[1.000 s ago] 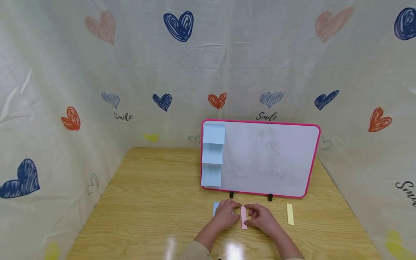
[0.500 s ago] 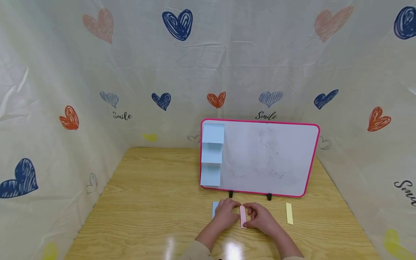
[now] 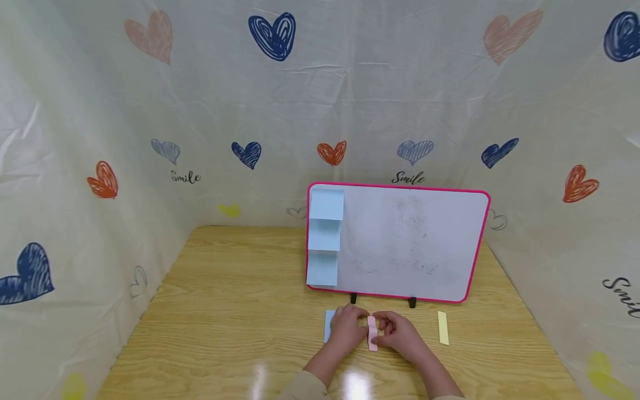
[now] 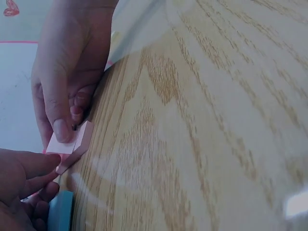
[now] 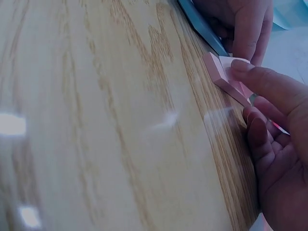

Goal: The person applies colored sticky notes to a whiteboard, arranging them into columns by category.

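Note:
A narrow pink sticky note pad (image 3: 372,334) lies on the table in front of the whiteboard, between both hands. Its top sheet bows up from the block beneath. My left hand (image 3: 347,329) holds the pad's left side with thumb and forefinger, as the left wrist view shows. From the other side my right hand (image 3: 400,335) grips it, thumb (image 5: 250,67) flat on the top sheet near the close end. Partly hidden under my left hand is a blue sticky note pad (image 3: 328,326). Off to the right lies a yellow sticky note pad (image 3: 443,328).
Behind the hands a pink-framed whiteboard (image 3: 400,250) leans on black feet (image 3: 412,303). Three light blue sticky notes (image 3: 324,235) run down its left edge. A curtain with printed hearts (image 3: 320,83) closes off the back and sides of the wooden table (image 3: 240,300).
The pink pad's top sheet, flat before, now bows upward under my right thumb. Both hands stay at the pad. The head view has shifted slightly.

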Motion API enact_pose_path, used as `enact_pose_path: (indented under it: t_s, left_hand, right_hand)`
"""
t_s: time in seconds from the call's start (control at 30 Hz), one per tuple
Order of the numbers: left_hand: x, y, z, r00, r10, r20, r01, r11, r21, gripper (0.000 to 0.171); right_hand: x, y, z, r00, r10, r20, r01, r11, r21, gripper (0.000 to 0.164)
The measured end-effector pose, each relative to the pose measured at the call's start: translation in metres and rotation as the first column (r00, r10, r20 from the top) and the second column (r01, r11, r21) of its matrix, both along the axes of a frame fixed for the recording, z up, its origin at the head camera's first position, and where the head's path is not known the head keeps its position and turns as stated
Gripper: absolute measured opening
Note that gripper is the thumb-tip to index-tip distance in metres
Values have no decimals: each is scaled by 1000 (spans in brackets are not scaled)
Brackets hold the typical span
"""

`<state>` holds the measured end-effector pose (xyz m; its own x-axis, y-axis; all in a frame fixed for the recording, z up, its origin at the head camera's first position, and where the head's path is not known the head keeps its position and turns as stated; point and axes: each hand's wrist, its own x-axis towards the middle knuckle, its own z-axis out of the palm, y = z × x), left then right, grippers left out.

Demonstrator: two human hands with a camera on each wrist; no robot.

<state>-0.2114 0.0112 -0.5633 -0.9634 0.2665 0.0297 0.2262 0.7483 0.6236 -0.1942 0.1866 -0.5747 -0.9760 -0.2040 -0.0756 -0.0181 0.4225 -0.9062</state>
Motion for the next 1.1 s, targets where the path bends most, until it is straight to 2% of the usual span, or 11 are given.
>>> enact_pose_path:
  t_s: [0.1,0.33,0.47,0.7,0.87,0.97,1.1]
  left_hand:
    - [1,3,0,1000,19,-11,-19,1000,5,23]
    - [3,2,-1,999,27,-32,-27,1000,-1,22]
    - [4,2,-1,999,27,-39,-28,1000,-5,23]
    - [3,3,-2,999,29,-37,-29,1000,-7,26]
    - [4,3,-3,999,26,-44,-27,1000,-8,33]
    - [4,3,-3,999,29,-45,-30,1000,-8,33]
    - [4,3,-5,999,39,-36,-39,999,-3,34]
  right_hand:
    - [1,2,0,1000,14,9,-14,999,-43,63]
    - [6,8,1,994,108,7,-107,990,-97,71]
    - [8,10,2,991,133,12,-130,984,-123,66]
    - [7,4,-3,1000,3,-17,-5,995,-100,34]
    - [6,-4,-8,992,-95,-85,88,993,-81,11]
    - [7,-9,-8,981,-158,-110,149,985,-85,6]
    - [7,-14,-8,967,-245,-76,237,966,-99,7]
